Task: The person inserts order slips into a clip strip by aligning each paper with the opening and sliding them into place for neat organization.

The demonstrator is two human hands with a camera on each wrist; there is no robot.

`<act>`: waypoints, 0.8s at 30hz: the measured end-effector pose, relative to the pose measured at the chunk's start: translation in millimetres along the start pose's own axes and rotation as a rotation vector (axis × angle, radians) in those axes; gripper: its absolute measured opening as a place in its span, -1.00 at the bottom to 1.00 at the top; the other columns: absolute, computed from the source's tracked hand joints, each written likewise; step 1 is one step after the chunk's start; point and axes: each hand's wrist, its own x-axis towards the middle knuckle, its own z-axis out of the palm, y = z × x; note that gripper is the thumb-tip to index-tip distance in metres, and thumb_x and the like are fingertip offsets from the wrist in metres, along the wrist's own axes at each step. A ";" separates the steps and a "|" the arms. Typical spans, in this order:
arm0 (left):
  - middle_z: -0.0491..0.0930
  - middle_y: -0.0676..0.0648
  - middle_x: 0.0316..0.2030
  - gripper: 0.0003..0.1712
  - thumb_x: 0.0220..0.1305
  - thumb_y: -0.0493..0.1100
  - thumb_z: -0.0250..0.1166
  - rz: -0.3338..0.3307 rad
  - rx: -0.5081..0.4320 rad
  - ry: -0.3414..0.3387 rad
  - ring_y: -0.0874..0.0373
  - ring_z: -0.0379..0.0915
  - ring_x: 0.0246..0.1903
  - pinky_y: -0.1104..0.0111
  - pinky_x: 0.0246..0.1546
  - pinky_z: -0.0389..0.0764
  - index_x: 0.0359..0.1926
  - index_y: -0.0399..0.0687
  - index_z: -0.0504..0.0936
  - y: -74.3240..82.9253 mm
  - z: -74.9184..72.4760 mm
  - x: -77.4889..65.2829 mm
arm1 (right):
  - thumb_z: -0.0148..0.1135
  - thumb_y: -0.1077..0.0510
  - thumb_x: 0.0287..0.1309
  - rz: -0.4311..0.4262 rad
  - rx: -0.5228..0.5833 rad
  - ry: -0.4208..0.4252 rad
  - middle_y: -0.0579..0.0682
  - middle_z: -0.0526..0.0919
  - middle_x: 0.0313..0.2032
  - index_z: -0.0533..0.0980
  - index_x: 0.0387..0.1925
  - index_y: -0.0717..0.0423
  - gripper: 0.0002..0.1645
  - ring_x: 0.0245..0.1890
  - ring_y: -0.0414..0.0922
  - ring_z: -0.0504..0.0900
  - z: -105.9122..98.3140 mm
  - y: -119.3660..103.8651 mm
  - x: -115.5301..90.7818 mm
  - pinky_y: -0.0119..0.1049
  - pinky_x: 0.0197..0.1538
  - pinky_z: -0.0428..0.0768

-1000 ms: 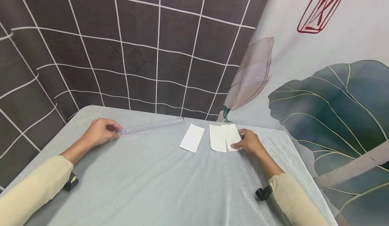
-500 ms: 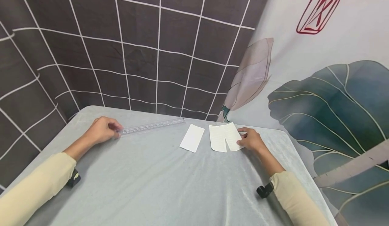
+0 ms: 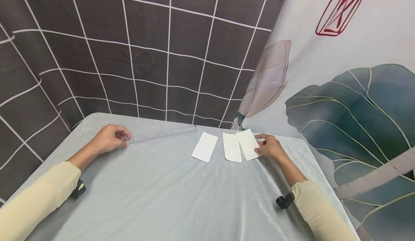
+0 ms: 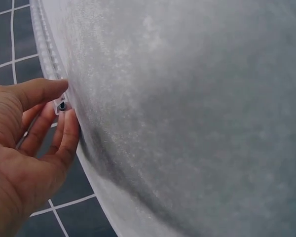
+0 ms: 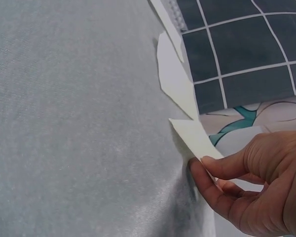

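Note:
My left hand (image 3: 110, 138) pinches the near end of a long clear plastic stick (image 3: 162, 134) that lies slanting along the back of the table. A row of bead-like shapes runs down the stick, and its end shows a small dark round spot (image 4: 62, 105) in the left wrist view. Between thumb and fingers, my right hand (image 3: 270, 147) pinches the right edge of a cream paper slip (image 3: 249, 144). In the right wrist view this slip (image 5: 192, 138) is partly raised off the cloth. Beside it lies a second cream slip (image 3: 231, 147), with faint lines on it.
A plain white slip (image 3: 205, 147) lies left of the cream ones. Pale grey cloth (image 3: 181, 197) covers the table. Behind the back edge hangs a dark curtain (image 3: 146, 64) with white grid lines, and a leaf-patterned curtain (image 3: 350, 118) hangs at the right.
My right hand has shifted slightly right and away with the rightmost cream slip, which now tilts more; a narrow gap separates it from its neighbour. The left hand and clear stick have barely moved.

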 end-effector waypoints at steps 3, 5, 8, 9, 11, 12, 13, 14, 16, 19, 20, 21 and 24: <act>0.86 -0.18 -0.22 -0.66 -0.03 -0.40 0.58 0.004 -0.003 -0.008 0.15 0.68 -0.22 0.43 -0.17 0.59 -0.14 -0.25 0.87 -0.1 -0.1 0.2 | 0.49 0.33 0.30 0.007 -0.001 -0.004 0.37 0.76 -0.03 0.51 0.50 0.36 -0.24 -0.13 0.07 0.69 -0.5 -0.9 0.3 -0.30 -0.20 0.57; 0.87 -0.17 -0.22 -0.66 -0.03 -0.40 0.58 0.003 0.001 -0.010 0.16 0.67 -0.21 0.43 -0.17 0.58 -0.13 -0.24 0.88 0.1 0.0 0.4 | 0.48 0.32 0.32 0.011 -0.001 -0.004 0.36 0.75 -0.01 0.50 0.51 0.35 -0.24 -0.13 0.07 0.68 -0.9 -1.6 0.4 -0.30 -0.20 0.56; 0.87 -0.17 -0.22 -0.66 -0.03 -0.40 0.59 0.003 0.012 -0.012 0.15 0.67 -0.21 0.38 -0.15 0.58 -0.13 -0.24 0.88 -0.2 0.0 0.9 | 0.47 0.34 0.33 0.007 0.010 -0.006 0.38 0.74 0.00 0.49 0.52 0.37 -0.24 -0.13 0.06 0.68 -1.9 -2.5 -0.2 -0.30 -0.20 0.57; 0.87 -0.16 -0.21 -0.66 -0.03 -0.39 0.59 0.002 0.014 -0.014 0.15 0.67 -0.21 0.36 -0.14 0.59 -0.13 -0.23 0.88 0.4 0.0 1.0 | 0.47 0.34 0.33 0.005 0.014 -0.006 0.38 0.74 0.00 0.49 0.51 0.37 -0.25 -0.13 0.06 0.68 -2.4 -2.8 -0.5 -0.30 -0.21 0.58; 0.87 -0.17 -0.21 -0.65 -0.03 -0.40 0.60 -0.001 0.019 -0.018 0.12 0.68 -0.20 0.32 -0.13 0.60 -0.13 -0.24 0.88 1.4 0.0 1.6 | 0.46 0.36 0.32 -0.001 0.027 -0.003 0.37 0.74 -0.02 0.49 0.51 0.38 -0.25 -0.15 0.04 0.68 -3.7 -3.2 -1.1 -0.31 -0.22 0.59; 0.87 -0.18 -0.21 -0.65 -0.03 -0.40 0.60 -0.003 0.022 -0.022 0.10 0.68 -0.19 0.29 -0.13 0.60 -0.13 -0.25 0.87 1.9 -0.1 2.1 | 0.45 0.37 0.32 -0.005 0.036 -0.003 0.36 0.73 -0.04 0.49 0.51 0.38 -0.25 -0.17 0.02 0.69 -4.4 -3.2 -1.2 -0.32 -0.24 0.61; 0.87 -0.19 -0.20 -0.65 -0.03 -0.40 0.60 -0.007 0.024 -0.025 0.07 0.68 -0.19 0.28 -0.13 0.60 -0.13 -0.25 0.87 2.5 -0.2 2.4 | 0.45 0.37 0.31 -0.008 0.043 -0.002 0.35 0.73 -0.05 0.49 0.50 0.39 -0.25 -0.18 0.01 0.69 -5.1 -3.1 -1.3 -0.33 -0.25 0.62; 0.87 -0.19 -0.20 -0.65 -0.03 -0.40 0.61 -0.011 0.025 -0.028 0.06 0.69 -0.18 0.26 -0.12 0.60 -0.13 -0.25 0.87 3.7 -0.3 2.6 | 0.45 0.38 0.31 -0.012 0.049 -0.001 0.33 0.73 -0.07 0.49 0.50 0.39 -0.25 -0.20 -0.01 0.68 -5.7 -3.0 -1.1 -0.33 -0.26 0.62; 0.86 -0.21 -0.19 -0.65 -0.04 -0.41 0.61 -0.020 0.032 -0.032 0.02 0.69 -0.17 0.25 -0.12 0.59 -0.13 -0.26 0.87 5.0 -0.9 3.1 | 0.44 0.38 0.31 -0.020 0.061 -0.001 0.29 0.72 -0.10 0.50 0.50 0.38 -0.25 -0.22 -0.04 0.66 -6.5 -3.0 -0.5 -0.34 -0.27 0.62; 0.86 -0.23 -0.20 -0.66 -0.04 -0.42 0.62 -0.033 0.043 -0.038 -0.02 0.70 -0.16 0.23 -0.11 0.58 -0.15 -0.27 0.87 5.9 -1.9 4.3 | 0.43 0.38 0.32 -0.025 0.071 -0.005 0.26 0.70 -0.12 0.49 0.51 0.38 -0.25 -0.24 -0.06 0.64 -7.8 -4.3 0.5 -0.33 -0.28 0.62; 0.86 -0.23 -0.20 -0.67 -0.05 -0.42 0.61 -0.036 0.046 -0.041 -0.02 0.71 -0.15 0.22 -0.10 0.59 -0.16 -0.27 0.87 6.3 -2.0 4.8 | 0.43 0.38 0.32 -0.025 0.073 -0.007 0.25 0.70 -0.13 0.49 0.52 0.37 -0.25 -0.25 -0.07 0.64 -8.2 -4.9 0.8 -0.33 -0.29 0.62; 0.86 -0.23 -0.20 -0.67 -0.05 -0.43 0.61 -0.040 0.047 -0.043 -0.04 0.71 -0.15 0.22 -0.10 0.59 -0.16 -0.27 0.87 6.4 -2.3 5.3 | 0.44 0.38 0.33 -0.025 0.077 -0.010 0.25 0.70 -0.12 0.48 0.53 0.37 -0.24 -0.25 -0.07 0.64 -8.6 -5.8 1.0 -0.33 -0.29 0.62; 0.86 -0.23 -0.21 -0.67 -0.05 -0.44 0.59 -0.040 0.045 -0.048 -0.06 0.73 -0.13 0.22 -0.08 0.60 -0.17 -0.28 0.87 7.1 -2.2 6.7 | 0.44 0.38 0.32 -0.032 0.090 -0.011 0.24 0.69 -0.13 0.47 0.54 0.36 -0.22 -0.26 -0.08 0.63 -9.7 -7.8 1.7 -0.35 -0.31 0.62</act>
